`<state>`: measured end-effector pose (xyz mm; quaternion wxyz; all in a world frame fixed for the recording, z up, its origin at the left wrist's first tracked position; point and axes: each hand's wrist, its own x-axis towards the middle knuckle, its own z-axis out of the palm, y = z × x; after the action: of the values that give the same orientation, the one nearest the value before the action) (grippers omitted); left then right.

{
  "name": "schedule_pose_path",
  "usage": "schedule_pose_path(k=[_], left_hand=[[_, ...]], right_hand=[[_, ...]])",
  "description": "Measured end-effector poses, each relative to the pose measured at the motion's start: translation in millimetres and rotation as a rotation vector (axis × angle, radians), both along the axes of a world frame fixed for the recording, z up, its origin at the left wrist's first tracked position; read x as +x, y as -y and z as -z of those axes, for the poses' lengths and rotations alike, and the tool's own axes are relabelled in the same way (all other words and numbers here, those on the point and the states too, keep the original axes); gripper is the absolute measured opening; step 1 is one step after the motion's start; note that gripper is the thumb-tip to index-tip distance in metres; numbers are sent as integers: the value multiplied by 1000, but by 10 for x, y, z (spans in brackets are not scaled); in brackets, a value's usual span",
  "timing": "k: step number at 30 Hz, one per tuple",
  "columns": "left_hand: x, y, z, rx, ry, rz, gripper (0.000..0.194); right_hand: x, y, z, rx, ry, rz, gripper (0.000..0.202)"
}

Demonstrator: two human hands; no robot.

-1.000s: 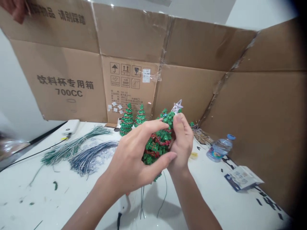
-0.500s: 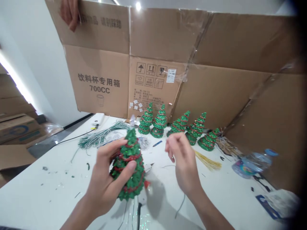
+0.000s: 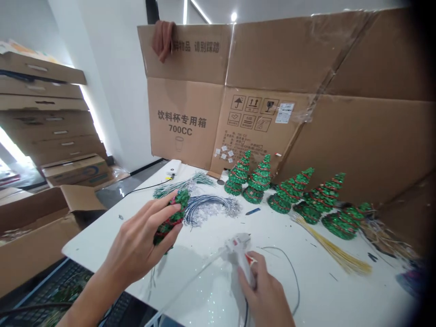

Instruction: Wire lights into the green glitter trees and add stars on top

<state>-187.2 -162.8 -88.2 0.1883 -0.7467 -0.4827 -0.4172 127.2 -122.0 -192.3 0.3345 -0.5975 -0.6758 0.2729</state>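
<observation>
My left hand [image 3: 143, 234] is wrapped round a small green tree [image 3: 177, 213] with red trim, tilted above the left part of the white table [image 3: 190, 277]. Its fingers cover much of the tree. A white glue gun [image 3: 242, 256] with a red trigger is gripped by my right hand [image 3: 264, 286]; its nozzle points up and away, and a long pale stick trails from it to the lower left. Between the hands and the cardboard lie bundled blue-white wires [image 3: 207, 200] and green-white wires [image 3: 200, 178].
Several green trees [image 3: 260, 179] stand along the cardboard wall [image 3: 190, 100]. Yellow wires [image 3: 337, 254] and a blue pen-like tool [image 3: 253, 211] lie before them. An open box [image 3: 44, 245] and stacked cartons [image 3: 54, 122] are at left.
The view has swung left. My right hand has closed round the glue gun and lowered. My left hand has turned the tree, which now sits over the table's left part.
</observation>
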Motion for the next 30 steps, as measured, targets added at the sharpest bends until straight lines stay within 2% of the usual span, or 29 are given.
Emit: schedule_pose_path(k=[3, 5, 7, 9, 13, 17, 20, 24, 30], left_hand=[[14, -32, 97, -31, -59, 1, 48], [44, -62, 168, -45, -85, 2, 45], [88, -94, 224, -55, -98, 4, 42], [139, -123, 265, -61, -107, 12, 39], [233, -164, 349, -97, -86, 57, 38], [296, -181, 441, -184, 42, 79, 56], [318, -181, 469, -291, 49, 71, 62], [324, -169, 465, -439, 41, 74, 59], [346, -167, 453, -472, 38, 97, 58]], right_hand=[[108, -46, -123, -96, -411, 148, 51], [131, -47, -177, -184, -650, 209, 52], [119, -20, -220, -247, -831, 196, 45], [80, 29, -271, -279, -924, 150, 39], [-49, 157, -427, -261, -981, 84, 42], [-177, 263, -548, -296, -952, 52, 44], [-243, 313, -567, -333, -867, 38, 51], [-292, 359, -585, -387, -778, 72, 61], [-332, 366, -633, -365, -677, 17, 68]])
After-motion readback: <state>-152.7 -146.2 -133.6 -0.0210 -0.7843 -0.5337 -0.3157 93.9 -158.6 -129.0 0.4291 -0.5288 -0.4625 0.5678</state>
